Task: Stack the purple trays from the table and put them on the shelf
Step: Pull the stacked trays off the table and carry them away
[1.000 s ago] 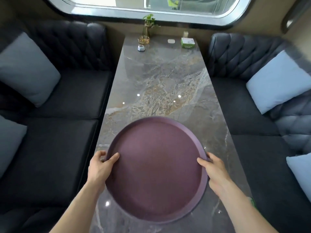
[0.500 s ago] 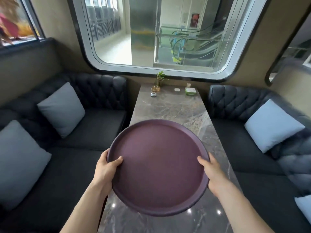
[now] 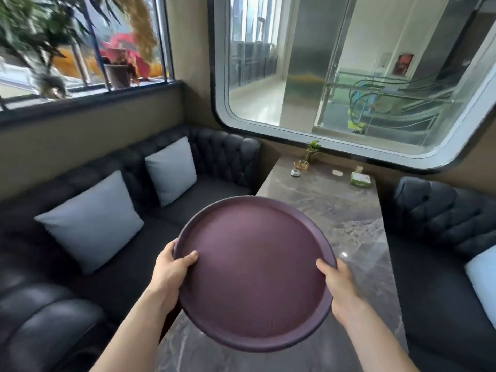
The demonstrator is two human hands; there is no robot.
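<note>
A round purple plastic tray (image 3: 255,272) is gripped at nine and three o'clock by the left hand (image 3: 171,269) and right hand (image 3: 338,284), above the grey marble bench (image 3: 357,226).

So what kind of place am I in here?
Probably a café or restaurant booth: tufted dark sofas flank a long marble table, with a tissue box by the window.

One purple tray (image 3: 255,275) is seen, gripped by two hands: left hand (image 3: 171,267) and right hand (image 3: 339,285). Three cushions are counted: two grey cushions (image 3: 90,221) at left, one pale cushion (image 3: 483,280) at right.
</note>
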